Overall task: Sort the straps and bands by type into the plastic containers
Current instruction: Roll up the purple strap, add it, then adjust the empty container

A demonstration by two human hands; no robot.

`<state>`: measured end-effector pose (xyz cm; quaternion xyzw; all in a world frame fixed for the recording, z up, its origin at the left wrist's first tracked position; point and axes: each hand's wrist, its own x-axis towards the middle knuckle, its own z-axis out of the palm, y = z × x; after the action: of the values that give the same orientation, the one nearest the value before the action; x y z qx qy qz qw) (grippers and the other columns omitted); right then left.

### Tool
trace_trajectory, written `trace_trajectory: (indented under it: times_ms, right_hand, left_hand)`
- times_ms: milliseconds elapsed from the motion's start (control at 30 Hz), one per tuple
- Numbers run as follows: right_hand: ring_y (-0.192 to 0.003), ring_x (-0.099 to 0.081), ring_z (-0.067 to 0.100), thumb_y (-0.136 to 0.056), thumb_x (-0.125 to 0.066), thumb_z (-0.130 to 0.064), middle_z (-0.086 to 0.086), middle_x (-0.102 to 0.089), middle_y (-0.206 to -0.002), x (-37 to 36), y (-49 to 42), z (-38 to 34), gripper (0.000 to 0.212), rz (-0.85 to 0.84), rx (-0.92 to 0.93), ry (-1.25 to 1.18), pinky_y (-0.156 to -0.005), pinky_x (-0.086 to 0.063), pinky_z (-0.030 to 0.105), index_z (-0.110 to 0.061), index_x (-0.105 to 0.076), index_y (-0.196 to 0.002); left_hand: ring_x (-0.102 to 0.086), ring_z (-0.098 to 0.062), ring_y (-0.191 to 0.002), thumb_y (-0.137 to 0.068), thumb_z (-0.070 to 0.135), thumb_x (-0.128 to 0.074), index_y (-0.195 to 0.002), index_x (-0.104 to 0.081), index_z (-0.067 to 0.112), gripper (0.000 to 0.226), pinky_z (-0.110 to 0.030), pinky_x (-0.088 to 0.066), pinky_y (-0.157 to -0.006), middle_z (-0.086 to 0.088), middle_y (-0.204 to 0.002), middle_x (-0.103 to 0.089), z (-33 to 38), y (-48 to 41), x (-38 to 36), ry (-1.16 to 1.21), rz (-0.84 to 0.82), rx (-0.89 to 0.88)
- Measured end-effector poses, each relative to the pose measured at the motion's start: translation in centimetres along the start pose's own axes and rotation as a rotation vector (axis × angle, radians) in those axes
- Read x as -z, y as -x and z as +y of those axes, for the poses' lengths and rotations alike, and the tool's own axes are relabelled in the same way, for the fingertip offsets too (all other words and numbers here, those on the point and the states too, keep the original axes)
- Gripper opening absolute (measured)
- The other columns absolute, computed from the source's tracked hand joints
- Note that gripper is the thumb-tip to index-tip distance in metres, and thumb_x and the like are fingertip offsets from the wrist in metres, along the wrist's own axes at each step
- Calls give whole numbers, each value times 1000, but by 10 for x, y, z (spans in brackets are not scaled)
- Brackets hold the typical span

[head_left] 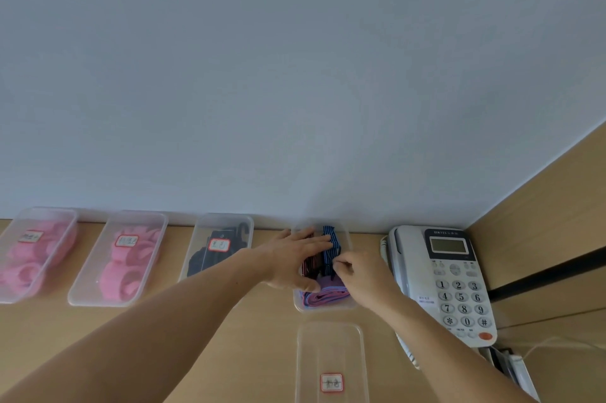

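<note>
A clear plastic container stands against the wall, fourth from the left, and holds striped straps. My left hand lies flat with straight fingers over dark red striped straps inside it. My right hand pinches the blue striped strap near its lower end. Folded pink and blue bands lie at the container's near end. A clear lid with a red-framed label lies on the desk in front of it.
Two clear containers of pink bands and one of black straps line the wall to the left. A grey desk telephone stands right of the open container. A wooden side panel closes the right.
</note>
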<state>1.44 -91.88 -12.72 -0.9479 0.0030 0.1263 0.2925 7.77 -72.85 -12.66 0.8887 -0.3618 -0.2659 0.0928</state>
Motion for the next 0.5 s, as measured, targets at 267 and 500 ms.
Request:
trace_trajectory:
  times_ms: [267,500]
  right_hand:
    - [-100,-63,14,-91,-62,-32,-9,-70,-108,-1,-6,-11,21,-28,-30,80,-80,-48,27,-27,-70,-110]
    - [-93,-63,12,-86,-67,-28,-13,-70,-97,2,-13,-20,6,-45,-126,58,-74,-47,27,-30,-72,-89]
  left_hand:
    - [7,-8,-151,-85,57,-61,-156,-11,34,90,-45,-7,-122,17,-163,-6,0,0,0,19,-4,-5]
    - [3,-11,-151,-90,32,-54,-156,-13,34,78,-43,-9,-122,16,-164,-6,-1,1,-1,-17,17,-13]
